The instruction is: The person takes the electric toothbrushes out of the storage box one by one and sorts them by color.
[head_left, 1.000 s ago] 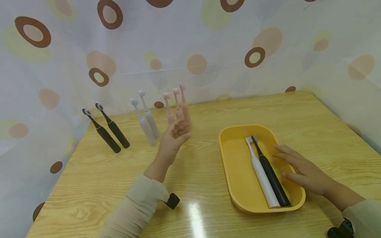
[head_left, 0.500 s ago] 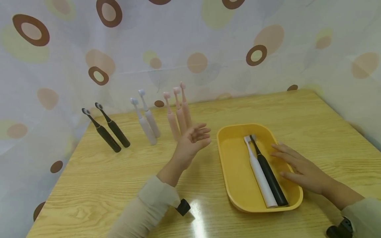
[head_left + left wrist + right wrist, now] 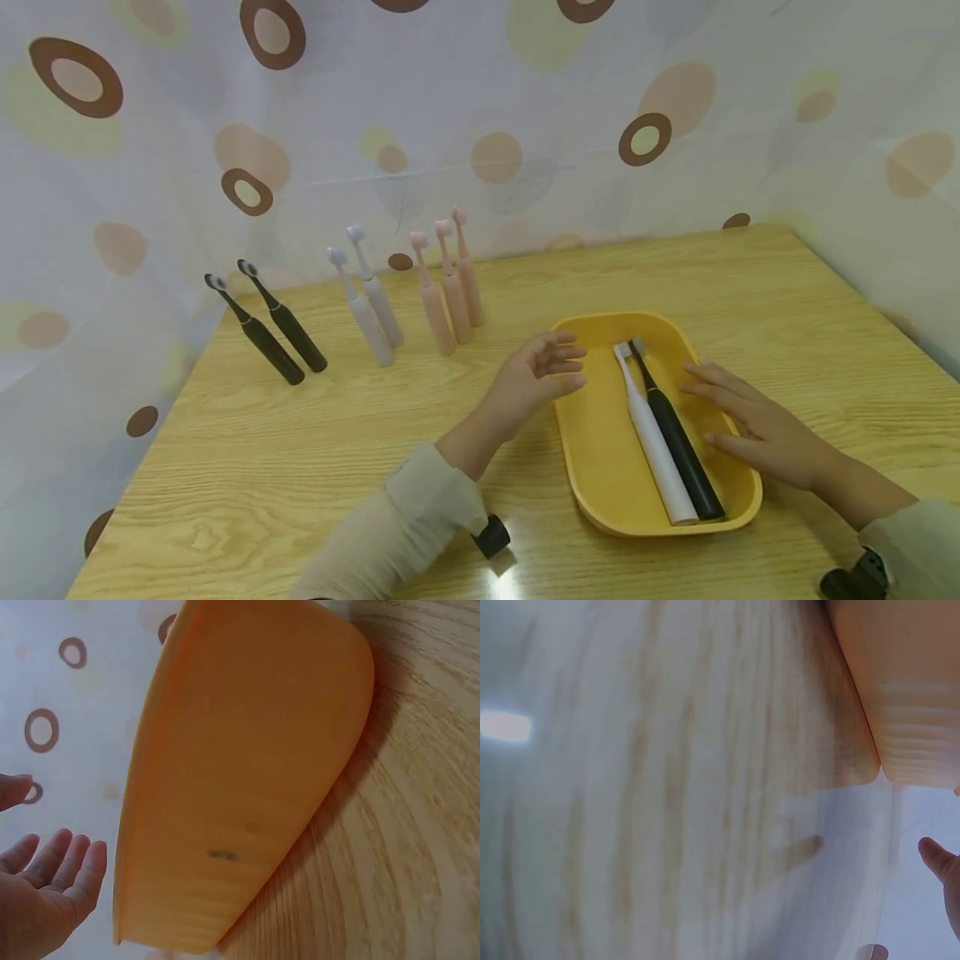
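Note:
Inside the yellow tray a white electric toothbrush and a black electric toothbrush lie side by side. My left hand hovers at the tray's left rim, fingers loosely bent, holding nothing. Over the right rim is my right hand, its fingers spread and relaxed; whether they touch the tray I cannot tell. In the left wrist view the tray's outer wall fills the middle, with the left hand's fingers beside it. The right wrist view shows only a few of the right hand's fingertips.
On the wooden table, left of the tray, several toothbrushes lie grouped by colour: three pink toothbrushes, two white toothbrushes and two black toothbrushes. A patterned cloth hangs behind the table.
My left hand has moved right, from in front of the pink toothbrushes to the tray's left rim. My right hand has stayed about where it was.

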Tool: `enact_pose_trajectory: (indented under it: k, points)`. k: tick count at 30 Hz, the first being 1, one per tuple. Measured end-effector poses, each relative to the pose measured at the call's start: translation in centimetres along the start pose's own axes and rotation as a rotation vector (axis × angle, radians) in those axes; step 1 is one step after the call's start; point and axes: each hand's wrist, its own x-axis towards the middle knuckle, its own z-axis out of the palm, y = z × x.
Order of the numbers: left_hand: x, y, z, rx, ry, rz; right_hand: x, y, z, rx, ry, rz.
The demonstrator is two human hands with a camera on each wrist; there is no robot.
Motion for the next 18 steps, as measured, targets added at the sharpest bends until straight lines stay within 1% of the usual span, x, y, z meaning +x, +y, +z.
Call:
enact_pose_trajectory:
  k: [4, 9, 12, 18]
  points:
    - [0.2, -0.1, 1.0, 0.008, -0.021, -0.008, 0.0, 0.0, 0.0, 0.005, 0.001, 0.005]
    - [0.6, -0.3, 1.9, 0.0, -0.042, -0.019, 0.0, 0.1, 0.1, -0.022, 0.009, -0.007]
    - [0.8, -0.5, 2.3, -0.001, -0.058, -0.036, 0.0, 0.2, 0.1, -0.015, 0.007, -0.003]
    - [1.4, -0.8, 2.9, 0.037, -0.083, -0.083, 0.0, 0.2, 0.1, -0.004, 0.006, 0.005]
